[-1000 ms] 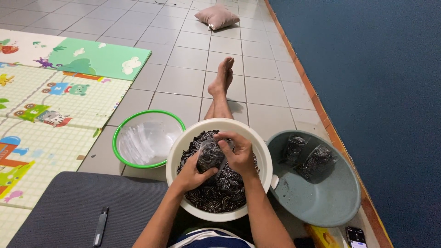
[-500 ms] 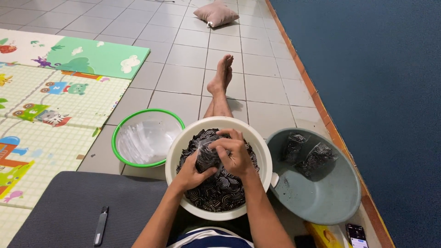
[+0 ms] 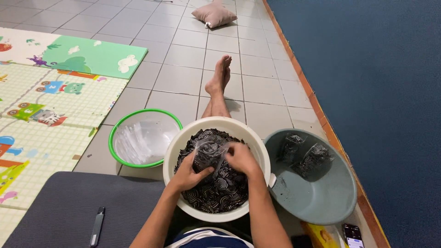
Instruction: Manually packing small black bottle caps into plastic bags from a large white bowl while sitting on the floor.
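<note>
Both hands work over a white basin (image 3: pixel 257 142) full of dark coiled pieces (image 3: pixel 220 195). The left hand (image 3: pixel 186 174) grips a small clear bag (image 3: pixel 207 154) partly filled with the coils, held just above the heap. The right hand (image 3: pixel 241 158) closes on the bag's top edge. A green-rimmed bowl (image 3: pixel 112 149) of empty bags sits to the left; a grey basin (image 3: pixel 340 206) holding two filled bags (image 3: pixel 305 156) sits to the right on the tiled floor (image 3: pixel 183 78).

Glossy clear plastic bag (image 3: pixel 207 153); smooth plastic white basin (image 3: pixel 257 142); matt grey cushion (image 3: pixel 78 209); glazed floor tiles (image 3: pixel 183 78).
</note>
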